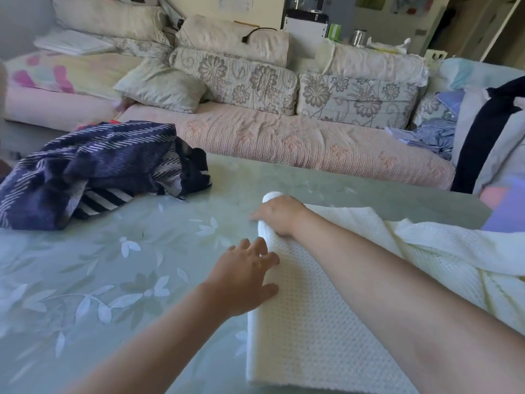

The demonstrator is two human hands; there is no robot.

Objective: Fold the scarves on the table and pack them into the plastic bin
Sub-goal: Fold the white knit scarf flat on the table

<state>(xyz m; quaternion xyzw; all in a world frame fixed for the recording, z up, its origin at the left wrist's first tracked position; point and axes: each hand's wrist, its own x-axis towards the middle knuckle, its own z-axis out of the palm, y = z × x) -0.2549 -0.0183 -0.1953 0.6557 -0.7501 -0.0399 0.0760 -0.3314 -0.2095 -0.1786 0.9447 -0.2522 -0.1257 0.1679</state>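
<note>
A cream waffle-knit scarf [306, 331] lies on the green floral table [113, 280], partly folded into a strip, with loose folds trailing off to the right. My left hand [244, 282] rests on the strip's left edge with fingers spread. Farther back, my right hand [279, 213] presses on the strip's far end, where the cloth curls into a small roll. A dark blue scarf with white stripes [93, 172] sits crumpled at the table's far left. No plastic bin is in view.
A sofa [298, 140] with floral cushions runs behind the table. Blue and white clothes [437, 137] are piled at its right end. A dark strap hangs over pale fabric at the far right.
</note>
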